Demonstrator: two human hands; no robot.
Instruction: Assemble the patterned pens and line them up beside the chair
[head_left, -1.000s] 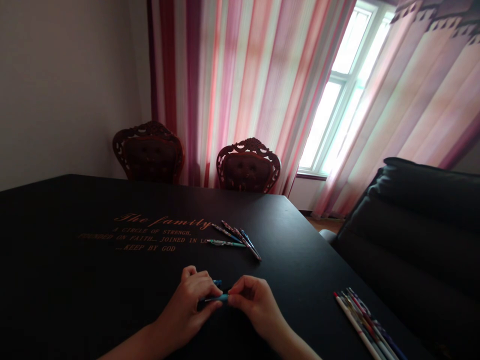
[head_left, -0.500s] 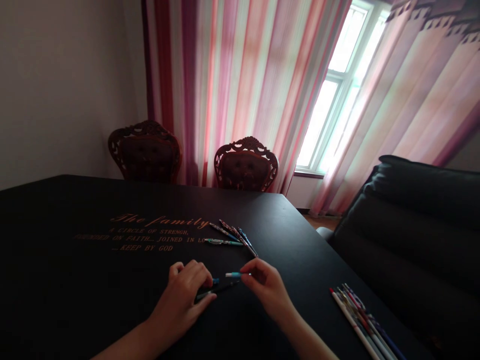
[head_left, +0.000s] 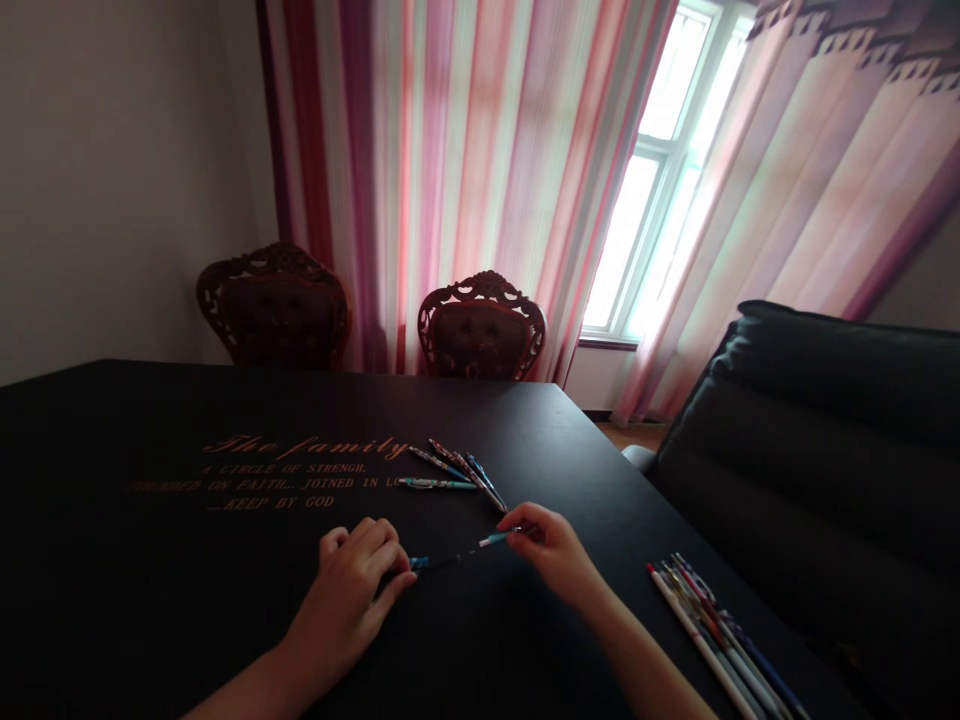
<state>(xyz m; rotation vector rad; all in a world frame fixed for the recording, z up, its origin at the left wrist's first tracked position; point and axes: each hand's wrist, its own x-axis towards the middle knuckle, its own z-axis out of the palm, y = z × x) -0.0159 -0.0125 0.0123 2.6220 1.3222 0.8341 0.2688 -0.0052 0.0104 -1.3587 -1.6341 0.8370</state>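
My left hand (head_left: 360, 575) is closed in a pinch, thumb against fingers, on a pen part whose blue end (head_left: 419, 563) sticks out to the right. A thin dark stick like a pen refill (head_left: 454, 557) reaches from there toward the right hand; whether it is joined to the blue end I cannot tell. My right hand (head_left: 551, 550) pinches a light blue pen piece (head_left: 495, 538) with a white tip pointing left. Just beyond the hands, several patterned pens (head_left: 472, 475) lie fanned on the black table, along with a mint-green pen (head_left: 436, 484).
Another bunch of pens (head_left: 712, 630) lies on the right side of the black table (head_left: 150, 590), near its edge. Gold lettering runs across the tabletop. Two carved chairs (head_left: 481, 335) stand behind, and a black leather seat (head_left: 817, 450) is at the right.
The right hand has moved right and slightly away with the light blue piece, widening the gap between the hands. The left thumb and fingers have closed together. The view has shifted slightly.
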